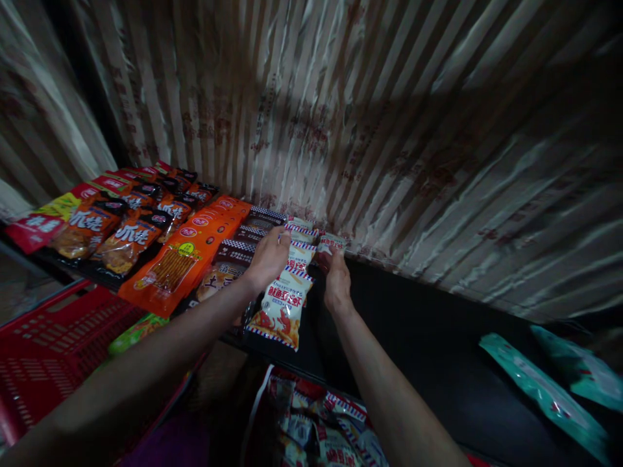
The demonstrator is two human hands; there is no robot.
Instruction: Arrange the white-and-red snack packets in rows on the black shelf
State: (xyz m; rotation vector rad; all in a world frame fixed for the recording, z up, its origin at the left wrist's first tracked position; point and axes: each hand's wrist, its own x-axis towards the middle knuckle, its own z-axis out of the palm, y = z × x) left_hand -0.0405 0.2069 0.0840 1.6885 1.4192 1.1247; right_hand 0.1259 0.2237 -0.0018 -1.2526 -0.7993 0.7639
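A row of overlapping white snack bags (281, 305) with red lettering and striped edges lies on the black shelf. My left hand (269, 258) is on the left side of this row, its fingers curled against the bags toward the back. What its fingertips hold, if anything, is hidden. To the right of the row, my right hand (337, 279) grips another white snack bag (332, 242) near the back of the shelf. Dark brown snack packs (226, 267) lie under and left of my left wrist.
Orange snack packs (170, 266) and black-and-orange bags (127, 240) fill the shelf's left end. Teal packets (540, 386) lie at the right on the black shelf (413, 344). Below are a red basket (53, 344) and a container of white snack bags (335, 447). A pleated curtain (311, 117) hangs behind.
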